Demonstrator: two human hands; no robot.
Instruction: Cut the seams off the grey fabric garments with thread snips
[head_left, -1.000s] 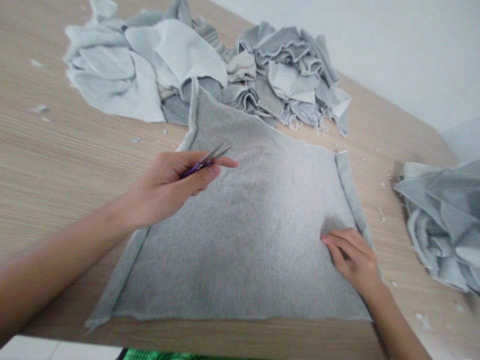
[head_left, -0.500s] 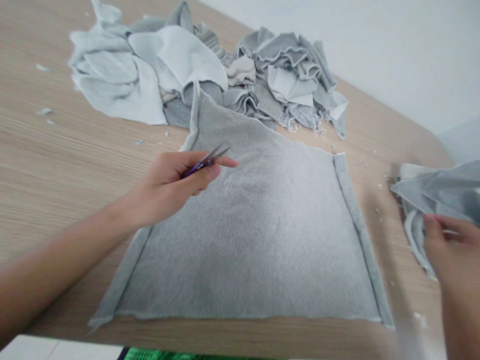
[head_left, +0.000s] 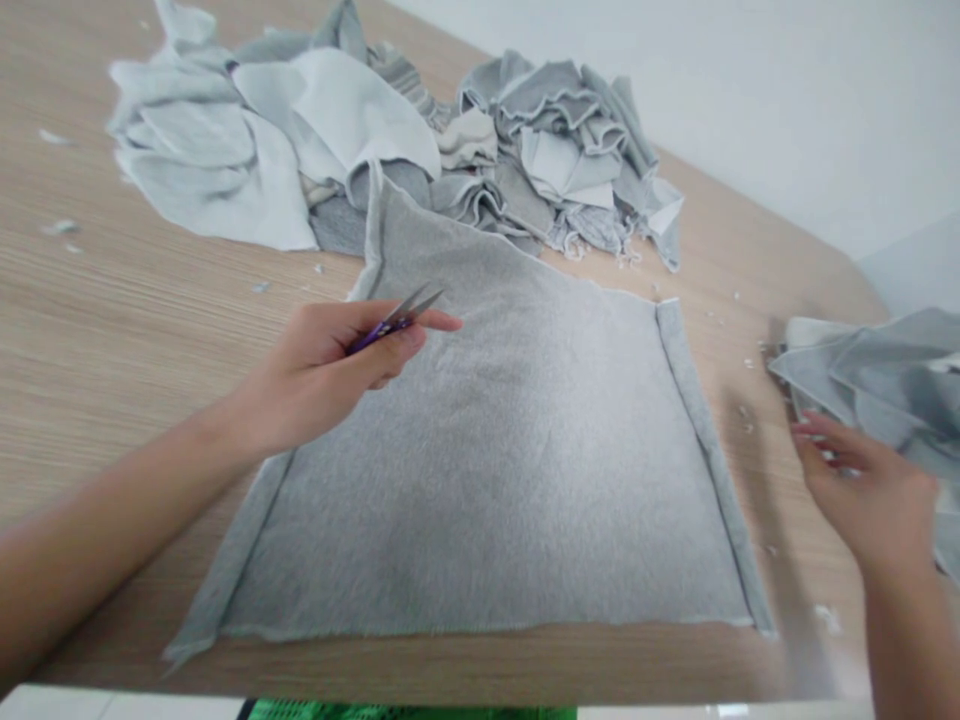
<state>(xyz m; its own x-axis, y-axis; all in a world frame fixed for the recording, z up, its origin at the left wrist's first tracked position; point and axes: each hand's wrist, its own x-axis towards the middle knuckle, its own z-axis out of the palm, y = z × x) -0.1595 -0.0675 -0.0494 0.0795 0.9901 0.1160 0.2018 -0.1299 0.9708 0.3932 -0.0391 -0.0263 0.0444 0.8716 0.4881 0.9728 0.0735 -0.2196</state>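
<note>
Grey cloth (head_left: 495,460) lies spread on the table (head_left: 135,330), between the hands, its side edges rolled inward. Over its left part the left hand (head_left: 337,365) grips purple snips (head_left: 390,322), their blades apart and pointing away. The right hand (head_left: 862,480), fingers curled, is at the near edge of the right pile (head_left: 885,370); whether it grips any fabric, I cannot tell. Beyond both hands sits a heap (head_left: 360,130) of pale and grey pieces.
</note>
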